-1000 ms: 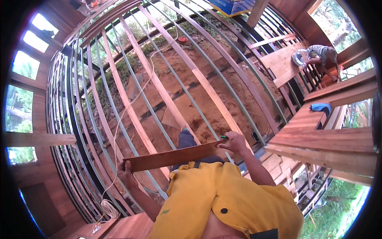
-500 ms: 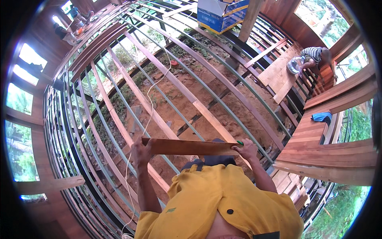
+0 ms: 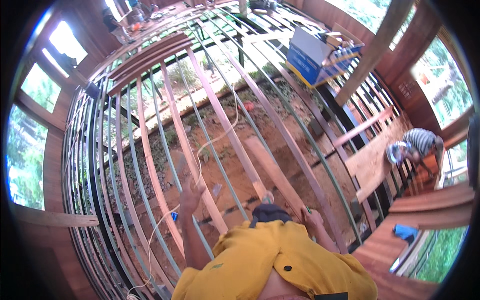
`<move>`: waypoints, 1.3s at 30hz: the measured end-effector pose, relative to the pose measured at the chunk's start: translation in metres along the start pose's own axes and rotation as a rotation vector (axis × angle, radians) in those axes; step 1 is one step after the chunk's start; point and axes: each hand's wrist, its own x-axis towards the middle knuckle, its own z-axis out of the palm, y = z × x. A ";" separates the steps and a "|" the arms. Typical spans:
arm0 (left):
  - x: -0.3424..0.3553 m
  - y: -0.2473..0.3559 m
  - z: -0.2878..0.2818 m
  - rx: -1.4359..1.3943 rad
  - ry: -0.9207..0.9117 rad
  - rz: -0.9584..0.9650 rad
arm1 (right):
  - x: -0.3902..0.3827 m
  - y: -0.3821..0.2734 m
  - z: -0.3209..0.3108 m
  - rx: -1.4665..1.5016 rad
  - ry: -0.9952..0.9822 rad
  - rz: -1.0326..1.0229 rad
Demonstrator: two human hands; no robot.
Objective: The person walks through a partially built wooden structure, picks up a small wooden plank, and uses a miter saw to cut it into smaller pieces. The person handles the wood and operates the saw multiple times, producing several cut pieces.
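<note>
Swung lengthwise, a plank [image 3: 274, 172] is slanting beside a joist's [image 3: 244, 160] edge, right grip [image 3: 312, 220] clasping it, left grip [image 3: 191, 196] too blurred to tell.

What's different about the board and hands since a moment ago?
The left hand has let go of the board, which has swung from crosswise to pointing forward, its near end at the right hand. The small green object stays in that hand.
</note>
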 end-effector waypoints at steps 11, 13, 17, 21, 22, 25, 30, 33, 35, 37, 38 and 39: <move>-0.013 -0.086 0.143 0.127 -0.089 -0.297 | 0.220 -0.124 -0.134 -0.275 -0.043 0.323; 0.020 -0.078 0.148 -0.046 -0.117 -0.316 | 0.251 -0.142 -0.133 -0.224 -0.037 0.387; 0.143 -0.095 0.140 -0.014 -0.046 -0.090 | 0.308 -0.206 -0.124 -0.099 -0.024 0.364; 0.318 -0.037 0.040 -0.021 0.081 -0.124 | 0.333 -0.303 -0.127 -0.002 -0.093 0.352; 0.356 -0.035 0.014 -0.093 0.157 -0.099 | 0.345 -0.332 -0.127 0.032 -0.116 0.316; 0.458 0.008 -0.057 0.071 0.183 0.043 | 0.372 -0.379 -0.129 -0.002 -0.125 0.253; 0.564 0.078 -0.088 -0.766 0.080 -0.007 | 0.392 -0.472 -0.148 -0.110 -0.195 0.267; 0.605 0.185 -0.087 -1.088 -0.255 0.172 | 0.438 -0.485 -0.141 -0.189 -0.230 0.236; 0.624 0.263 -0.107 -1.151 -0.464 0.426 | 0.473 -0.492 -0.126 -0.216 -0.224 0.219; 0.645 0.330 -0.137 -1.138 -0.672 0.725 | 0.499 -0.516 -0.127 -0.234 -0.230 0.203; 0.657 0.362 -0.153 -1.069 -0.670 0.929 | 0.516 -0.547 -0.128 -0.254 -0.246 0.171; 0.670 0.387 -0.163 -1.055 -0.725 1.006 | 0.527 -0.569 -0.132 -0.278 -0.254 0.148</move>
